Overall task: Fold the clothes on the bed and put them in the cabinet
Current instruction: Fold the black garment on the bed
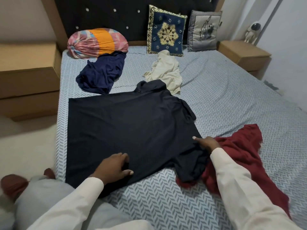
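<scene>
A black collared shirt [129, 130] lies spread flat across the bed [232, 100], collar toward the headboard. My left hand [114, 166] rests on the shirt's near edge, fingers pinching the fabric. My right hand [206, 144] grips the shirt where the near sleeve joins the body, thumb stretched out. A crumpled red garment [239, 150] lies under my right forearm, partly beneath the black sleeve. Farther back lie a crumpled navy garment [101, 73] and a cream garment [167, 70]. No cabinet is in view.
A multicoloured bolster [98, 41], a blue embroidered cushion [167, 31] and a grey cushion [204, 30] lean at the dark headboard. Wooden side tables stand at left [28, 72] and right [244, 52]. My knee and foot [13, 185] are at the lower left.
</scene>
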